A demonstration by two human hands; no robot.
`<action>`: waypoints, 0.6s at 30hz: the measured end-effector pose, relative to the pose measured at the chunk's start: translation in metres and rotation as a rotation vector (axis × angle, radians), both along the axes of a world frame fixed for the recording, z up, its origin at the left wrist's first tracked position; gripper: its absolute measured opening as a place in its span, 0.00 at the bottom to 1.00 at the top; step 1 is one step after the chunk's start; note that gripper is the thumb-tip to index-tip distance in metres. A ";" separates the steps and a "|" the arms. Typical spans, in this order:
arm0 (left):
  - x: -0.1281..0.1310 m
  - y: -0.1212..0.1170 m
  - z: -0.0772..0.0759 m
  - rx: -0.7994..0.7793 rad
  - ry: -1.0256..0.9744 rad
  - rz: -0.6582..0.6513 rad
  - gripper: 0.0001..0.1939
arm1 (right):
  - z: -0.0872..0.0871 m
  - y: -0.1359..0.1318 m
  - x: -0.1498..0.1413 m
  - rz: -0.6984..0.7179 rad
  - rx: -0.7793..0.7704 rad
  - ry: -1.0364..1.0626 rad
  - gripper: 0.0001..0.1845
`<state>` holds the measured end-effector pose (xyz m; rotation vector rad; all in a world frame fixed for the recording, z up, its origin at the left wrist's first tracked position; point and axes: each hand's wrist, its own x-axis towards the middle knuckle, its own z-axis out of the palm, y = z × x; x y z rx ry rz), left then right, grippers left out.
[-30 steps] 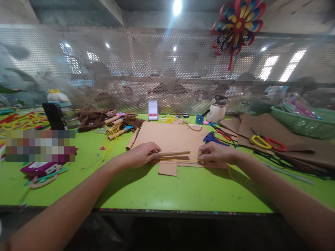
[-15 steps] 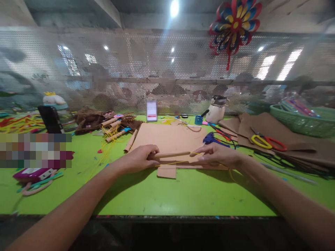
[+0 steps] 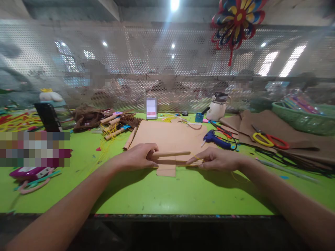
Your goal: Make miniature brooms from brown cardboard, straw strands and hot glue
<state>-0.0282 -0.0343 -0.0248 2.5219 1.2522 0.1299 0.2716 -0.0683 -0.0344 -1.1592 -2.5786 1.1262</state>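
My left hand (image 3: 141,155) is closed around the left end of a thin rolled brown paper tube (image 3: 171,153), held level over the brown paper sheets. At the tube's right end my right hand (image 3: 216,159) pinches a yellow string (image 3: 200,159), which loops near the index finger. Below the tube lies the stack of flat kraft paper sheets (image 3: 167,134), with a small brown strip (image 3: 166,170) jutting out at its front edge. A blue glue gun (image 3: 218,140) rests just beyond my right hand.
Several tied paper rolls (image 3: 115,130) lie at the left beside yellow string. A phone (image 3: 151,108) stands upright at the back. Yellow and red scissors (image 3: 270,140) lie on brown paper at the right, near a green basket (image 3: 300,118). A white jug (image 3: 217,107) stands behind.
My right hand has shifted slightly right and lower, drawing away from the tube's end with the string. The left hand still grips the tube. The view has tilted a little.
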 end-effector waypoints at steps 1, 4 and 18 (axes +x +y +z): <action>0.000 0.000 0.001 -0.003 0.004 0.000 0.14 | 0.000 -0.001 -0.001 -0.002 0.029 -0.011 0.22; 0.000 -0.001 0.003 -0.004 0.010 0.009 0.14 | 0.002 -0.003 -0.003 -0.019 0.092 0.010 0.19; -0.007 0.005 0.000 -0.005 -0.031 -0.015 0.24 | -0.011 0.007 0.008 -0.101 0.354 -0.031 0.26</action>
